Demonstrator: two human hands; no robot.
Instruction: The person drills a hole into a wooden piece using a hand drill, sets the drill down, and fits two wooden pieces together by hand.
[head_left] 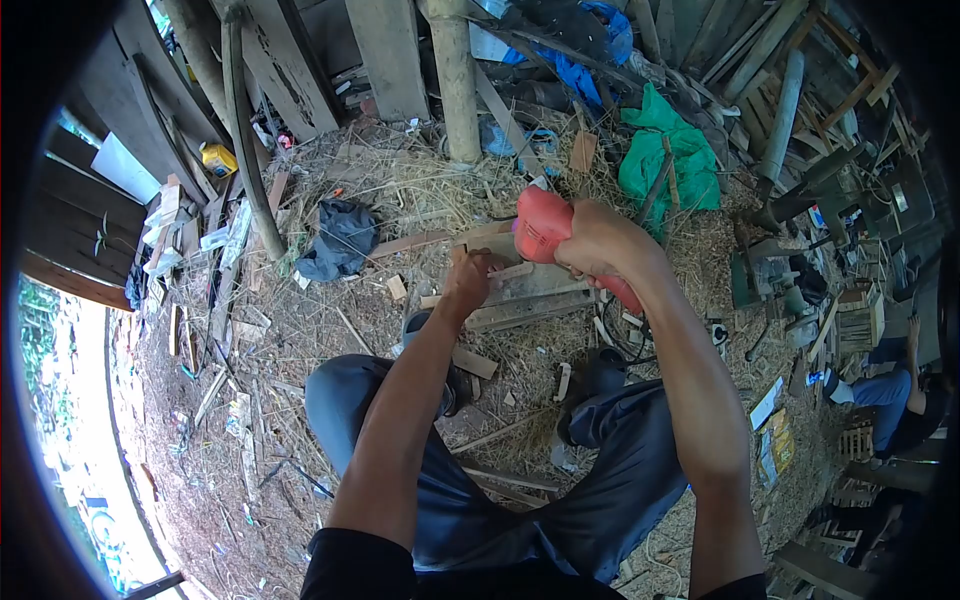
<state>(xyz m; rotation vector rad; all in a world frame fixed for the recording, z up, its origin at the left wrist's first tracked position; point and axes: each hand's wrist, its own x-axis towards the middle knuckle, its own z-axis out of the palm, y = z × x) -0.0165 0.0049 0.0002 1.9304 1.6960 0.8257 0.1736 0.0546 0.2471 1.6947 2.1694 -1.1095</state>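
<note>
- Shed floor (220, 460) is all straw, shavings & wood scraps; black bag (338, 240) off to the L, green bag (685, 155) to the R, post (455, 90) straight ahead.
- Low board (548, 285) sits just past the person's feet & carries the work. Red tool (540, 222) is up by its far edge, R of centre; pale strip (513, 271) lies nearer the L edge.
- R hand (600, 240) is wrapped firmly round the tool's middle, red showing both sides of the grip.
- L hand (473, 278) is at the board's L edge, fingers curled by the strip's end. Can't tell if it's pinching the strip or only touching.
- Progress: looks mid-job, I'd say. Tool's picked up & at the board, strip's in place by the L hand. So set-up seems done.
- What's left: can't judge. No finished pc. I can pick out on the board, & any cut or rubbed patch is too small to see.
- Hidden: tool's working end, so no idea if it meets wood or if it's running. Type unclear too.
- Dark cord (640, 355) nr the R foot; can't see if it joins the tool.
- Far R, a co-worker's legs (885, 395) show, rest dim & cut off by the lens edge.
</note>
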